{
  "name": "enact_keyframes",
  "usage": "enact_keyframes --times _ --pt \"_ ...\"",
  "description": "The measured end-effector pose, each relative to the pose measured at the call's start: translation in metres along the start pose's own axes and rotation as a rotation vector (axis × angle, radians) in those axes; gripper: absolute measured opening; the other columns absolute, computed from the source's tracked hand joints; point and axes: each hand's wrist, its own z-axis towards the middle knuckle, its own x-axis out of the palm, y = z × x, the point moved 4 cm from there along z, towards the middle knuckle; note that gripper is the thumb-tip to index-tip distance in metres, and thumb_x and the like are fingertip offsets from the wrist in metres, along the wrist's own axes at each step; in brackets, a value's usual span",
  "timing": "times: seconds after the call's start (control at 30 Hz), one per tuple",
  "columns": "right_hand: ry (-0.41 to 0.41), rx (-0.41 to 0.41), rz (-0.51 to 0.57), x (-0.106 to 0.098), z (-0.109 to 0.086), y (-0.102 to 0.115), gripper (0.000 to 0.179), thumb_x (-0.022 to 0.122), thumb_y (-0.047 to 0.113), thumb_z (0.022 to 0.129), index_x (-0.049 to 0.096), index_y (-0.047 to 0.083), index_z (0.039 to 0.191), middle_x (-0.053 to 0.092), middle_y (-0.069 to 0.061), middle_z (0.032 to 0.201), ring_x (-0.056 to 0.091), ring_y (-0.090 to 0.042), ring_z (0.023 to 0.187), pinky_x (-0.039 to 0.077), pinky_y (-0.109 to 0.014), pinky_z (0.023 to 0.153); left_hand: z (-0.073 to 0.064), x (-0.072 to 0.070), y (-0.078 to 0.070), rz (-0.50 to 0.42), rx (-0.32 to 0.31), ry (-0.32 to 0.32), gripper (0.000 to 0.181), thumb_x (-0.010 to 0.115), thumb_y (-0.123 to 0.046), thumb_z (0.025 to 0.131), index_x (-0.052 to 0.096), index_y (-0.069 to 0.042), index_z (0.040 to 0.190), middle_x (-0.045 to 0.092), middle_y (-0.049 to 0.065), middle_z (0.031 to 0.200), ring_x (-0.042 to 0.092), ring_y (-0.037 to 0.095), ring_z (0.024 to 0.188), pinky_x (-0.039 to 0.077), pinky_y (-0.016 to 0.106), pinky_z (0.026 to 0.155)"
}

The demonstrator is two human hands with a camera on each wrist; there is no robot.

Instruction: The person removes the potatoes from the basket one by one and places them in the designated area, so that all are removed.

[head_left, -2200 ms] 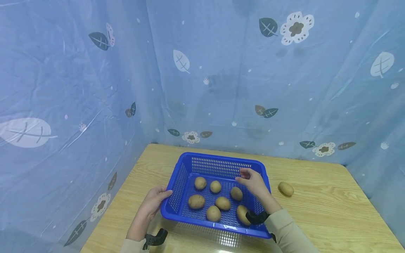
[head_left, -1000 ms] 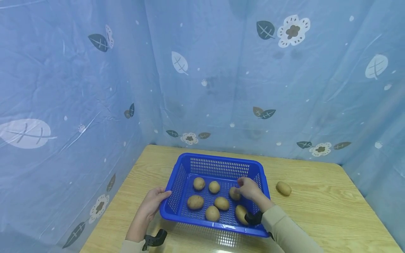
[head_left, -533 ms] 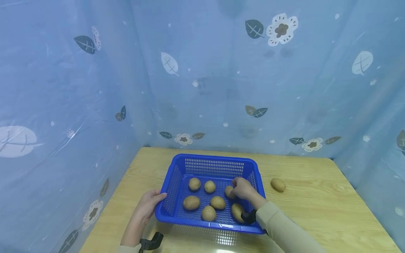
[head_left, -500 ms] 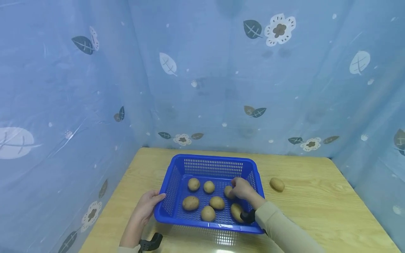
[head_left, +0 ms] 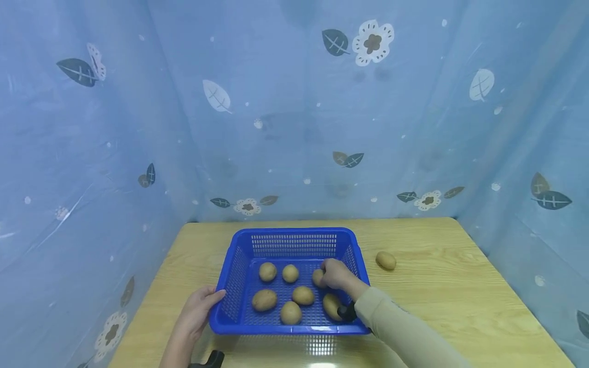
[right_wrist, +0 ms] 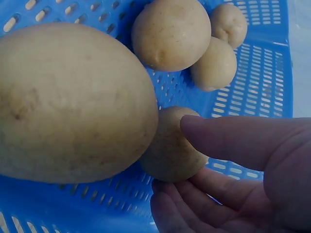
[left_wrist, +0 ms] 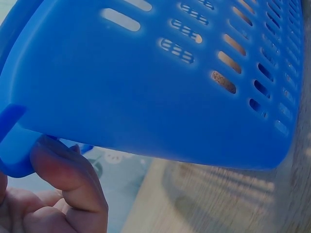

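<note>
Apparently the grasping step is in hand: the right hand (head_left: 339, 276) clamps its grip, thumb opposite fingers, on a roundish potato (right_wrist: 170, 150) inside the blue basket (head_left: 294, 231), toward its right side. The left hand (head_left: 195, 309) pinches the basket's left edge (to steady it, I'd judge). Any lift would call for a firm hold and clearance from the long potato (head_left: 330, 304) nearby; another potato (head_left: 386, 260) lies apart on the counter (head_left: 437, 271).
</note>
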Motion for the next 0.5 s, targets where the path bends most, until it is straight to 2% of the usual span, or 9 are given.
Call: enact_keyframes --times 0.23,0.5 --pt "0.014 0.009 -0.01 0.0075 0.0027 0.0044 0.035 0.074 0.004 0.07 0.065 -0.006 0.103 0.066 -0.018 0.102 0.062 -0.029 0.091 0.054 -0.043 0.081 -0.0039 -0.0039 0.0022 -0.001 -0.042 -0.051 0.033 0.053 -0.015 0.095 0.05 0.011 0.114 0.069 0.015 0.096 0.069 0.026 0.088 0.059 0.033 0.076" --pt "0.017 0.028 -0.018 0.0069 0.0046 -0.0003 0.036 0.074 0.005 0.07 0.064 -0.005 0.104 0.066 -0.017 0.1 0.062 -0.028 0.089 0.055 -0.042 0.08 0.0006 -0.0001 0.001 -0.009 -0.038 -0.043 0.034 0.053 -0.015 0.095 0.05 0.012 0.115 0.069 0.016 0.096 0.069 0.026 0.088 0.059 0.034 0.076"
